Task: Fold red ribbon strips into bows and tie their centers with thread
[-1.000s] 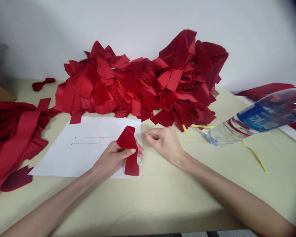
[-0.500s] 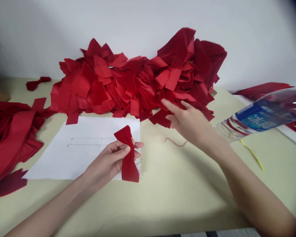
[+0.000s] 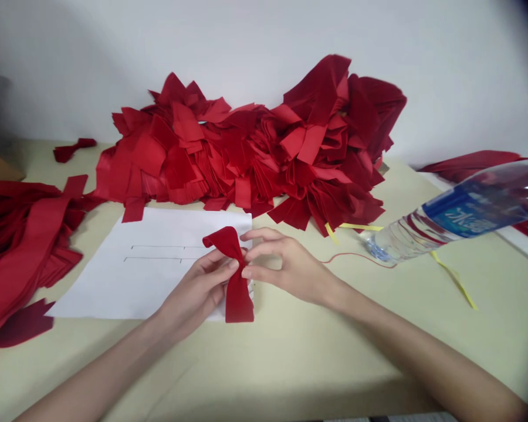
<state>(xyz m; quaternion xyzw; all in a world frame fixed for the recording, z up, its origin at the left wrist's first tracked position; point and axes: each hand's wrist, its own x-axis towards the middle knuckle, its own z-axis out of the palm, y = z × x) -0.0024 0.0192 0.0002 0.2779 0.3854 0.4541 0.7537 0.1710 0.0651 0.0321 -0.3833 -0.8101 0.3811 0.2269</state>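
My left hand (image 3: 209, 281) pinches a red velvet ribbon bow (image 3: 240, 299) at its gathered middle, over the right edge of a white paper sheet (image 3: 114, 287). The bow's upper loop leans left and its lower part hangs straight down. From the right, my right hand (image 3: 286, 261) has its thumb and bent fingers at the same gathered middle, closed around its right side. A thin red thread (image 3: 352, 254) runs from behind my right wrist towards the bottle; whether its other end is in my fingers is hidden.
A big heap of cut red ribbon pieces (image 3: 246, 152) lies against the wall. More red ribbons (image 3: 30, 234) are at the left, beside a small bow (image 3: 73, 150). On the right a plastic bottle (image 3: 462, 214) lies tilted, with yellow strips (image 3: 455, 281) near it.
My right hand has come from the front of the ribbon heap, left and down, to the bow in my left hand. The bow's top loop has turned slightly.
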